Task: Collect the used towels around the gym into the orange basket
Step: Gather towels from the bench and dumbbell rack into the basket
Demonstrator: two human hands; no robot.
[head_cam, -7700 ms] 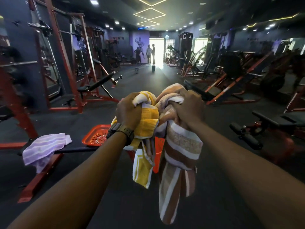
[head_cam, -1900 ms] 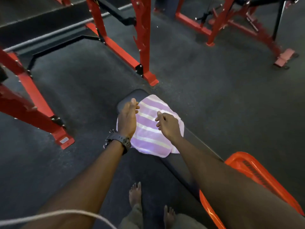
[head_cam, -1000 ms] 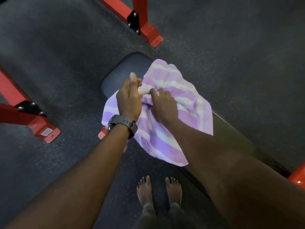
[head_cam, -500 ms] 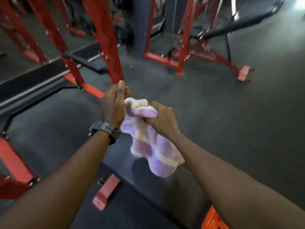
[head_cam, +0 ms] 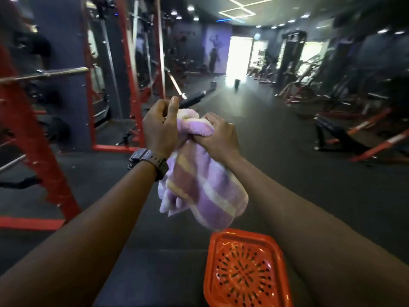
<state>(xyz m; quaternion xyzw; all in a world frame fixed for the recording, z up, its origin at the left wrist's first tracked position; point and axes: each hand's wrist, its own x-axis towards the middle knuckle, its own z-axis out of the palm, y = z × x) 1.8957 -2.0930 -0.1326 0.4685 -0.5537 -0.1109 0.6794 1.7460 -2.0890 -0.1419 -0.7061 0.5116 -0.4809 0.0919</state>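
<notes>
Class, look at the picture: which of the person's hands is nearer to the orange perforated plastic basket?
Right. The right hand grips the purple striped towel above the orange perforated plastic basket; the left hand is farther left.

The towel (head_cam: 199, 182) gripped in both hands is soft, fuzzy terry cloth, matt, in lilac and pale stripes. Below the grip, the orange basket (head_cam: 243, 269) is glossy moulded plastic, perforated with slots. Left of the grip, the rack frame (head_cam: 33, 134) is painted red metal, and its bar (head_cam: 44, 75) shines like bare steel. The floor (head_cam: 332, 185) looks matt, grainy rubber.
</notes>
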